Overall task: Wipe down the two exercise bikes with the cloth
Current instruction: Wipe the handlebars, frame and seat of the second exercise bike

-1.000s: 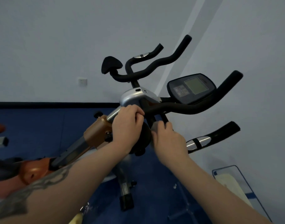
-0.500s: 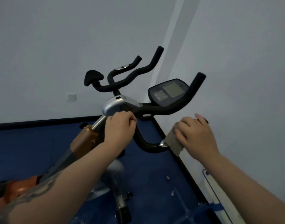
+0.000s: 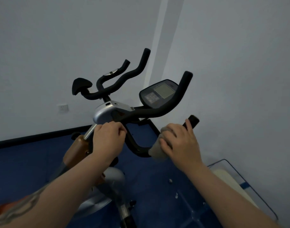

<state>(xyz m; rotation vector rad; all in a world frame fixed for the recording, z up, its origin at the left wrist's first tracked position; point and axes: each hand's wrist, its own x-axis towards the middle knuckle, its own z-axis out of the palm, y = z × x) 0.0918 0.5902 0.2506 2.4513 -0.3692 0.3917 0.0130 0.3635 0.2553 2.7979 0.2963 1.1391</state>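
Right hand [image 3: 182,143] wraps the grey cloth [image 3: 157,149] around the bike's handlebar [image 3: 136,145]; left hand [image 3: 108,139] grips near the stem.

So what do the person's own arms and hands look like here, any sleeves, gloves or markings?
Both forearms are bare, with no sleeves in view. The left hand and right hand wear no gloves, and no rings or watch show. The left forearm carries a dark tattoo near the frame's lower left corner; the right forearm shows no markings.
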